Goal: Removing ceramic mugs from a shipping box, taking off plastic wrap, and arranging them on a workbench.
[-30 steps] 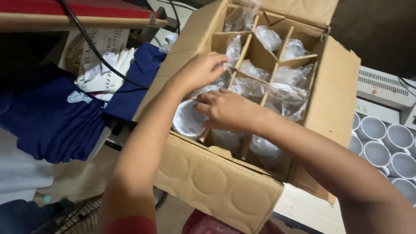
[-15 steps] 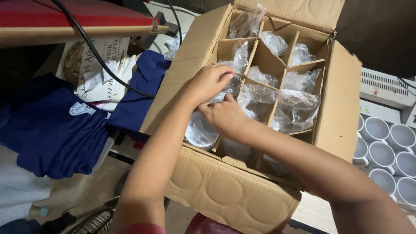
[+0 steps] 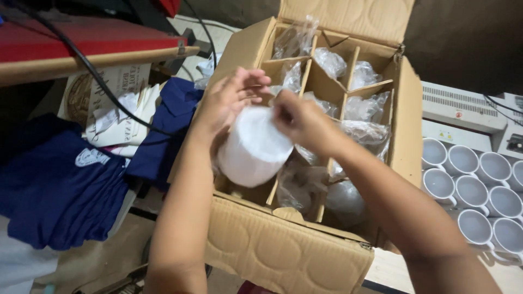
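Both hands [image 3: 231, 100] raised (fingers [image 3: 256, 81] curled)

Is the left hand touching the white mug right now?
Touching: the head view shows the left hand cupped against the white mug, fingers wrapped over its top edge.

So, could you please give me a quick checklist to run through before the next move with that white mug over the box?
1. Both hands on the white mug: ok, left hand and right hand hold it.
2. Mug lifted above the cardboard box dividers: ok.
3. Plastic wrap off the mug: cannot tell.
4. Mug undamaged: cannot tell.
5. Unwrapped mugs stand beside the box: ok.
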